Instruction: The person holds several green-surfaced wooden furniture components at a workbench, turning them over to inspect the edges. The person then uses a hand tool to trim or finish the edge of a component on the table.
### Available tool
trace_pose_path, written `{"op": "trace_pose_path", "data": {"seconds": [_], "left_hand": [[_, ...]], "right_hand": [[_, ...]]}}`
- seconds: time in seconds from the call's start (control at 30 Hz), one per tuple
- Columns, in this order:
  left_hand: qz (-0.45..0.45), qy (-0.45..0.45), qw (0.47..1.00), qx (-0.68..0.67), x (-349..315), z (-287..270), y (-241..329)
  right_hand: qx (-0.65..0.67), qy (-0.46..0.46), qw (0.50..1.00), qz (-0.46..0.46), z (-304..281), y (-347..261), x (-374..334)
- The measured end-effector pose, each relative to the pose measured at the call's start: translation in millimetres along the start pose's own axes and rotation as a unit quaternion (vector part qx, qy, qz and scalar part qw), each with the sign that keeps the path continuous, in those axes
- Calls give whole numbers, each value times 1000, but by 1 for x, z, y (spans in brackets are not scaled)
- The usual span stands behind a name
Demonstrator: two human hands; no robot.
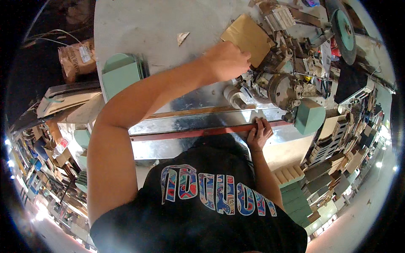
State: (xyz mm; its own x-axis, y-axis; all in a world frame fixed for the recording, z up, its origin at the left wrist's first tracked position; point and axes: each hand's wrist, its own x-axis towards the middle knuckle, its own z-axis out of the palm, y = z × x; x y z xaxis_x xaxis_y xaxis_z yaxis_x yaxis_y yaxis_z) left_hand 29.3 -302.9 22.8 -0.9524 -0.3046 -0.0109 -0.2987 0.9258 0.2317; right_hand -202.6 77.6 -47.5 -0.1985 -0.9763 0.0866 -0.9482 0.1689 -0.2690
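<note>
My left hand [228,61] reaches across the metal table to the right, its fingers curled closed. It overlaps the near corner of a flat, gold-brown sheet of board [248,37]. Whatever those fingers hold, if anything, is hidden. Close by on the right stands a greasy machine head [282,88] with round metal parts, and a pale roller [235,97] sits below the hand. My right hand [258,134] rests on a long red strip [190,133] along the table's near edge, fingers bent over it and slightly apart.
Green metal housings stand at the left [122,78] and right [310,117] of the table. A small torn scrap [182,39] lies on top. A teal disc wheel [344,28] is at the far right. Stacked boards [331,147] crowd the right side, a brown bag [77,59] the left.
</note>
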Motion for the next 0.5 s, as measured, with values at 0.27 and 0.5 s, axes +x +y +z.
{"op": "trace_pose_path", "data": {"seconds": [0.27,0.5], "left_hand": [[-13,-32,999,-31,8,2,3],[-18,-59,995,-82,12,4,2]], "right_hand": [[-13,0,1000,-13,3,2,-3],[-15,-8,1000,-12,2,5,-4]]}}
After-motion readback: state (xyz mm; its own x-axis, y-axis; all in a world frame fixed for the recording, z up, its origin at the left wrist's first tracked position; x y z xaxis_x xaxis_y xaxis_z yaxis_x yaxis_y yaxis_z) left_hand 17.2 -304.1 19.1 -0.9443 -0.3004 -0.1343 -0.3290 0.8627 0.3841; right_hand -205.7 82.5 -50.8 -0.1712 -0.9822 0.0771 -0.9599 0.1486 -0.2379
